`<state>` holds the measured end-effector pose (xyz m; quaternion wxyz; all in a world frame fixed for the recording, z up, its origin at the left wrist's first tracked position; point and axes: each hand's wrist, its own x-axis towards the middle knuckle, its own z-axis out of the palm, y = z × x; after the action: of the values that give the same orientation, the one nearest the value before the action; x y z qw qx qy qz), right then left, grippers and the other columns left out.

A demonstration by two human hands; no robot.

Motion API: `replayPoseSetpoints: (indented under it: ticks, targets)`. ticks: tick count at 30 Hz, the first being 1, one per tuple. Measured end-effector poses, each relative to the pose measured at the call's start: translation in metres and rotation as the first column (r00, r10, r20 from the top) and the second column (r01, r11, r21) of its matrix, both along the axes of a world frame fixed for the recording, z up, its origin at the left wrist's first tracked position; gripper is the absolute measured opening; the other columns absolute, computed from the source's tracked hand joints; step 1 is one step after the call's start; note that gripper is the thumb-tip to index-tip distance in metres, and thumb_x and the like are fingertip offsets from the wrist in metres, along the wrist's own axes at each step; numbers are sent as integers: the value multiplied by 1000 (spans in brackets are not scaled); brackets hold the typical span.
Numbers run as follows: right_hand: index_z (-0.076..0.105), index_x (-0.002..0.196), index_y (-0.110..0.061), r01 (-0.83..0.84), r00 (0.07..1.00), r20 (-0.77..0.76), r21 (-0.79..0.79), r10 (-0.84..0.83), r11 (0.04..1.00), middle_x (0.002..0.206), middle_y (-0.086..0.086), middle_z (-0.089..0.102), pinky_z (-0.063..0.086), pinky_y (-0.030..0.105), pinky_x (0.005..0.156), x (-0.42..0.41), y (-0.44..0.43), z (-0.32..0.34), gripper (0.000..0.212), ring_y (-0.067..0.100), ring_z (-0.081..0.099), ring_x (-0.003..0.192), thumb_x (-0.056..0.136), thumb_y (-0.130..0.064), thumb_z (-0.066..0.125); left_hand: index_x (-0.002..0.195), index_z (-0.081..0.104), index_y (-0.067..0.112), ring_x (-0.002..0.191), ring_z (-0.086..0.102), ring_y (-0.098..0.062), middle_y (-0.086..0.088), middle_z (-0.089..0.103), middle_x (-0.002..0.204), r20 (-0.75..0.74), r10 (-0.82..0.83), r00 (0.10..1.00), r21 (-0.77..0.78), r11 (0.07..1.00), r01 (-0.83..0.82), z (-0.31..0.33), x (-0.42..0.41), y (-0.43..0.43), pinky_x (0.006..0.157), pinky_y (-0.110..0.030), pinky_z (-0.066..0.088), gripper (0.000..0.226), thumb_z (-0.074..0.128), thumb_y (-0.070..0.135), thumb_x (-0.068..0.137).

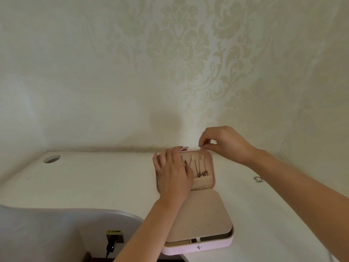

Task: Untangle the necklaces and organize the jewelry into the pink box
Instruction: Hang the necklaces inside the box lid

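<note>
The pink box [213,246] lies open on the white desk, its beige lid half [207,183] flat toward the wall. A thin necklace [202,172] with a small pendant hangs down the lid's lining. My right hand [224,143] pinches the necklace's top end at the lid's far edge. My left hand [172,172] rests spread on the lid's left side, covering part of the lining and the hooks there. A beige flap with small holes [204,216] covers the box's near half.
A silver chain piece [258,179] lies on the desk [94,178] to the right of the box. A round cable hole [51,159] sits at the desk's far left. A patterned wall stands right behind. A plugged-in socket [113,239] shows below the desk's curved cut-out.
</note>
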<state>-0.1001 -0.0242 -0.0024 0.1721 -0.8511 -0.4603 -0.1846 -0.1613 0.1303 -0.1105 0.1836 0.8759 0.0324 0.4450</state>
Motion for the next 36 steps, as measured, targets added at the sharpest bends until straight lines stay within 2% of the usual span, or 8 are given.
replayPoseSetpoints:
  ticks: [6,12,18,21,24,28,31,36]
  targets:
    - [67,73,-18,-32,933,345,-199,100,979,67,-6,62,42,25,43,-2,1,-15,11,19,59,67,72,-7,70,116,54,14,106,45,-21,-1,59,104,-10,8,1000,1,1000,-8,-1,1,0,106,-45,25,49,66,16,68]
    - [72,76,-18,-28,910,403,-171,96,985,66,-8,66,42,20,43,-2,-4,-27,25,20,66,80,62,-1,82,115,54,14,104,43,-20,-2,59,103,20,16,1000,9,1000,-16,-2,2,1,104,-43,25,49,67,16,67]
    - [74,86,-18,-19,926,371,-156,76,988,74,-8,72,54,31,50,2,-8,-43,32,23,68,95,63,2,82,116,56,14,102,47,-24,-2,60,102,-2,27,1000,20,999,-27,-2,3,1,104,-41,24,49,66,17,68]
    - [74,88,-16,-20,944,330,39,6,999,81,-5,71,53,28,61,0,-11,-51,10,20,65,93,81,-11,69,116,56,13,103,48,-24,-3,60,103,-10,30,1000,27,999,-30,-2,3,1,103,-43,27,48,65,18,69]
    - [72,86,-16,24,973,218,211,-71,977,79,-6,65,45,23,66,-12,-14,-56,12,11,52,80,85,-22,62,116,55,13,104,45,-22,-2,60,104,17,25,1000,34,999,-26,-3,4,2,102,-44,28,44,59,26,74]
    - [68,91,-19,135,991,5,16,-135,991,85,-9,62,45,30,72,-37,-14,-65,20,13,47,81,78,-34,72,115,56,13,105,47,-23,-1,60,106,41,25,999,46,999,-27,-2,3,1,101,-47,30,45,55,40,79]
    - [62,103,-20,215,973,-56,-143,-225,966,102,-8,56,34,23,75,-46,-9,-74,35,13,40,88,79,-43,69,116,56,12,105,49,-25,-2,60,108,30,16,999,60,998,-18,-1,2,1,99,-51,35,58,68,45,70]
    - [58,88,-14,258,965,-39,-41,-259,965,91,-2,58,29,23,67,-51,-2,-86,14,14,36,80,80,-20,69,117,55,11,103,48,-25,-4,58,106,85,2,996,67,998,-8,1,-3,1,98,-48,34,76,71,60,61]
